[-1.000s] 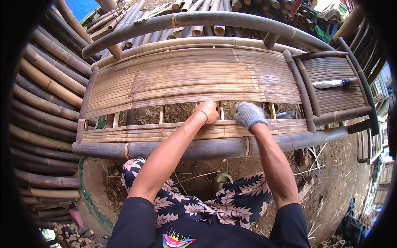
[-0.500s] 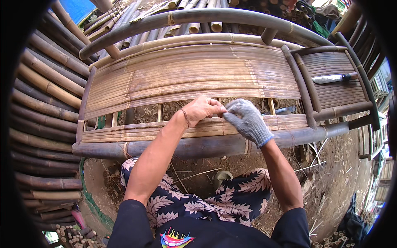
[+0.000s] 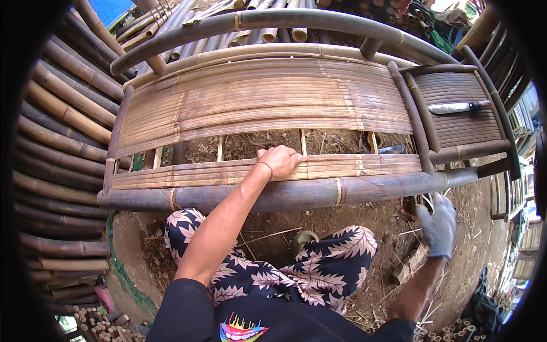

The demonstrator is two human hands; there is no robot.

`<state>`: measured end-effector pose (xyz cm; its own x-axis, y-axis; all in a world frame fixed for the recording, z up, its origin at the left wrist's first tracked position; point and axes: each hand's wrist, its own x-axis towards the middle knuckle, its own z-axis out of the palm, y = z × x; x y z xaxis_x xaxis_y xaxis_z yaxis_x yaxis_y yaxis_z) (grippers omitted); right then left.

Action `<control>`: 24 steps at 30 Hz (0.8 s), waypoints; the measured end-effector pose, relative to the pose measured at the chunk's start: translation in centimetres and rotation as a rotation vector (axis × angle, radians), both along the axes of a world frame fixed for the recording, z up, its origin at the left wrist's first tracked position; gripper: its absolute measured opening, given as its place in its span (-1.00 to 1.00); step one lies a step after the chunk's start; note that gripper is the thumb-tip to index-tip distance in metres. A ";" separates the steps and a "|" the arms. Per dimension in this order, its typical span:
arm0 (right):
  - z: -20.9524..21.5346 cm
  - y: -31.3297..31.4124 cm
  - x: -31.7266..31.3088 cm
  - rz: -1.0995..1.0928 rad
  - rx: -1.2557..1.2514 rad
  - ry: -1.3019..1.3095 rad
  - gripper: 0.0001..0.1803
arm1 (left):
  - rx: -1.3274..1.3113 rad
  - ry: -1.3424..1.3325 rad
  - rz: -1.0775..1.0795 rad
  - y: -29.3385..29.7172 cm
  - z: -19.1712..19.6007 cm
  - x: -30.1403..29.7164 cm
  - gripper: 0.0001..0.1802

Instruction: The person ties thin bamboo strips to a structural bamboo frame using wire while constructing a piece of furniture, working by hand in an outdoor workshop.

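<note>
A bamboo bench frame [image 3: 285, 194] lies in front of me, its seat partly covered with thin bamboo slats [image 3: 262, 102]. A gap with bare cross strips separates the far slats from a near band of slats [image 3: 353, 165]. My bare left hand [image 3: 279, 161] rests on the near band, fingers curled over its far edge. My right hand [image 3: 437, 225], in a grey work glove, hangs low on the right below the thick front pole, fingers loosely apart, holding nothing that I can see.
A large knife [image 3: 458, 106] lies on the slatted side section at the right. Stacked bamboo poles [image 3: 51, 142] fill the left side and the back. Dirt ground with bamboo scraps [image 3: 410, 265] lies under the bench near my legs.
My gloved right hand has left the near slats and dropped down to the right, below the front pole. My left hand stays on the slat band.
</note>
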<state>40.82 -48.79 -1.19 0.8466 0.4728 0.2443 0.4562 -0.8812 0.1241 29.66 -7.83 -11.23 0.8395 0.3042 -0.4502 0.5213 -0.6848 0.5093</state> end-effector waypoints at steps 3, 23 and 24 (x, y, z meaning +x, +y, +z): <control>-1.4 11.7 -1.4 0.265 0.292 0.221 -0.39 | -0.016 -0.033 0.002 -0.3 0.1 -0.6 -0.50; 6.4 21.5 1.3 0.489 1.026 1.202 -0.64 | 0.019 0.040 -0.065 -0.3 -0.4 0.1 -0.51; 5.5 20.7 3.2 0.514 0.674 1.075 -0.67 | 0.017 0.040 -0.049 0.0 -0.4 -0.1 -0.51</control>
